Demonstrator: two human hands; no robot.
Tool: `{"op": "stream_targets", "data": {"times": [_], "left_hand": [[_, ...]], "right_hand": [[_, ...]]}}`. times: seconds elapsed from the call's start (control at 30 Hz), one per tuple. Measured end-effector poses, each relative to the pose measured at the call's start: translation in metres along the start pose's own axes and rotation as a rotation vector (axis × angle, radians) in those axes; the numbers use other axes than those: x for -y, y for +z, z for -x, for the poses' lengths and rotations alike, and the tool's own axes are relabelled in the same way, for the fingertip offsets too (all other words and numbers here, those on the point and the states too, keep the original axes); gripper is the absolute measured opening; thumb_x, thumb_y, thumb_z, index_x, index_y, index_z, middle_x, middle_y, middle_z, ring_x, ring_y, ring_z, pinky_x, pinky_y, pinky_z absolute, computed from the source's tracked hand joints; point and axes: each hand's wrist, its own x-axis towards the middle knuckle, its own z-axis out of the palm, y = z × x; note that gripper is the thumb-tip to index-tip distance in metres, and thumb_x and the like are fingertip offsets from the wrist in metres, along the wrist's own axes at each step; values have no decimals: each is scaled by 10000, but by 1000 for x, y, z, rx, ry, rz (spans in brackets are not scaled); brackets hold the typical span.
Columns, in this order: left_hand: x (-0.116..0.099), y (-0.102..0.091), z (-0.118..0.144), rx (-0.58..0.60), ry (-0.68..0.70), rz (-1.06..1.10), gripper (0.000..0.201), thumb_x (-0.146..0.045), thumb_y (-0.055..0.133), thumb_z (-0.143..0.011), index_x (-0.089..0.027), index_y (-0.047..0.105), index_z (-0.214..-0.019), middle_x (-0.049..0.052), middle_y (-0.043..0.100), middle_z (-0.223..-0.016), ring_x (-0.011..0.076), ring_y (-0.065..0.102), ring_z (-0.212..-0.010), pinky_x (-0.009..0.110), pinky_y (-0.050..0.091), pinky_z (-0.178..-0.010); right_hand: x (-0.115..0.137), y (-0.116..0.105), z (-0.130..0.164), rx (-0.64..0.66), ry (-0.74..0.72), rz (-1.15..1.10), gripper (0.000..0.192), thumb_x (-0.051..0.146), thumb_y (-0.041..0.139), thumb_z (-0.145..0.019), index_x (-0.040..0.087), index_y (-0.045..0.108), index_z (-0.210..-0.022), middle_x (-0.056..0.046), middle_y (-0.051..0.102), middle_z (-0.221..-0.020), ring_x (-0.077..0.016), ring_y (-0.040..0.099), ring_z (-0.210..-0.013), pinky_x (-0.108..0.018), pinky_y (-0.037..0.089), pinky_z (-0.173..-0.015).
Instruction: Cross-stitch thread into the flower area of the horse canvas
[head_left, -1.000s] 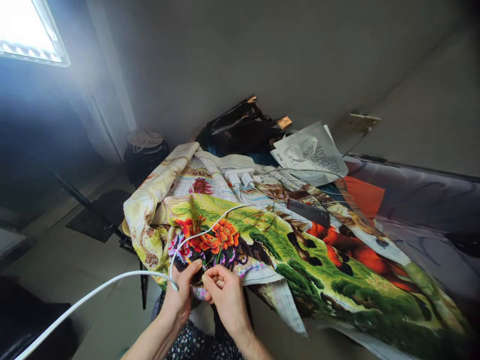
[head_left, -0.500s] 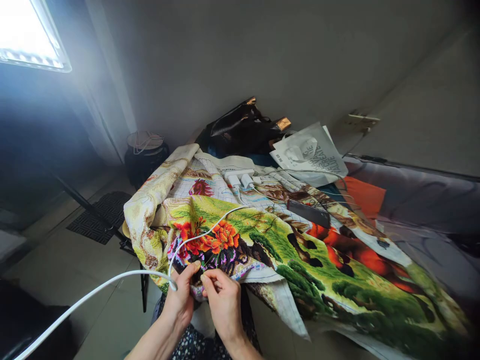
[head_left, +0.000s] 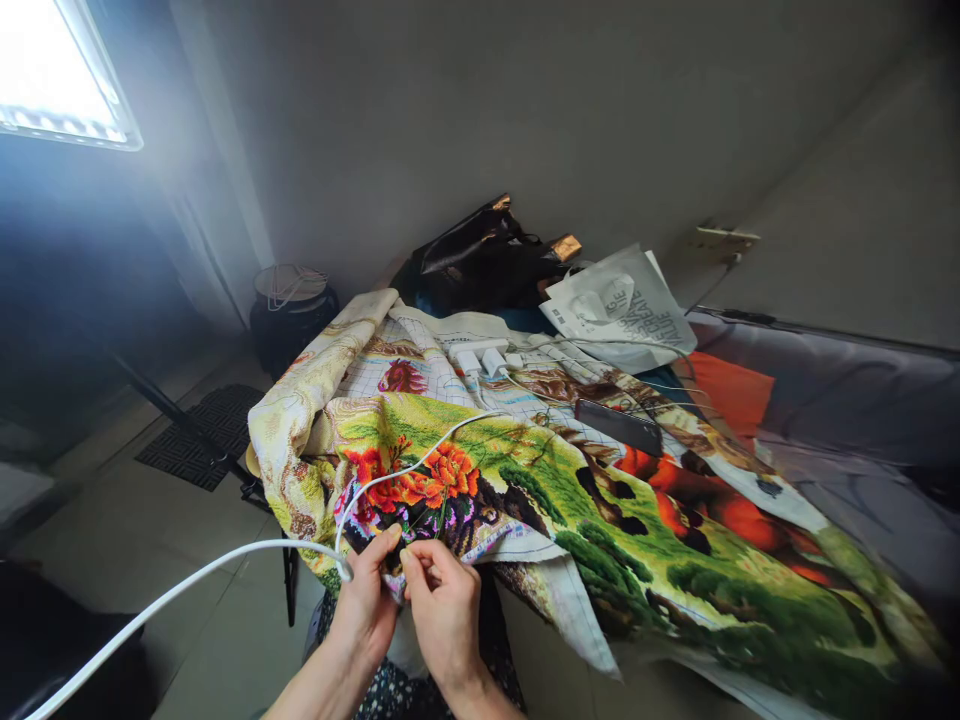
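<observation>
A large cross-stitch cloth (head_left: 517, 440) with orange flowers, green hills and red horses spreads in front of me and hangs over the near edge. My left hand (head_left: 367, 590) grips its lower edge below the flowers, thumb on top and fingers underneath. Close beside it, my right hand (head_left: 444, 600) is closed in a pinch at the dark stitched patch. Whatever lies between its fingertips is too small to make out. Thin dark thread shows on the cloth just above the fingers. A white cable (head_left: 210, 562) loops past my left wrist and across the flowers.
White charger plugs (head_left: 480, 358) and a dark phone (head_left: 619, 428) lie on the cloth. Behind are a black bag (head_left: 480, 260) and a white paper bag (head_left: 622, 310). At left stand a bright lamp (head_left: 60, 70), its pole (head_left: 165, 410) and a round dark stool (head_left: 292, 310).
Both hands stay nearly in place at the cloth's edge. The right hand has shifted very slightly, its fingers still pinched; the cloth has barely moved.
</observation>
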Motion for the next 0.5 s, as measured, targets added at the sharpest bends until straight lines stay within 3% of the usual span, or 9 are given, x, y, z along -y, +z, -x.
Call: {"op": "stream_targets", "data": {"times": [0.13, 0.23, 0.43, 0.5], "left_hand": [[0, 0, 4, 26, -11, 1, 164, -164, 764, -566, -137, 622, -644, -25, 573, -583, 86, 508, -526, 206, 426, -488], [0, 0, 6, 88, -5, -17, 219, -212, 791, -572, -141, 634, -707, -15, 604, -628, 93, 526, -535, 220, 431, -500], [-3, 0, 6, 192, 42, -92, 274, -242, 813, -550, -138, 664, -756, 9, 660, -670, 130, 590, -587, 262, 480, -601], [-3, 0, 6, 208, 69, -114, 300, -246, 813, -550, -141, 676, -796, 22, 686, -712, 149, 615, -631, 276, 492, -641]], "right_hand": [[7, -2, -5, -10, 81, -134, 127, 279, 519, -849, 177, 594, -851, -9, 608, -605, -144, 584, -498, -228, 469, -482], [13, -9, -15, 26, 88, -156, 190, 260, 505, -844, 176, 571, -1001, 28, 575, -579, -133, 576, -476, -217, 463, -483], [26, -30, -36, 253, -69, 182, 148, 195, 436, -865, 203, 562, -787, 34, 564, -543, -111, 535, -450, -196, 346, -454], [31, -35, -40, 271, -91, 322, 118, 175, 466, -844, 205, 579, -836, 36, 557, -522, -124, 530, -460, -211, 311, -465]]}}
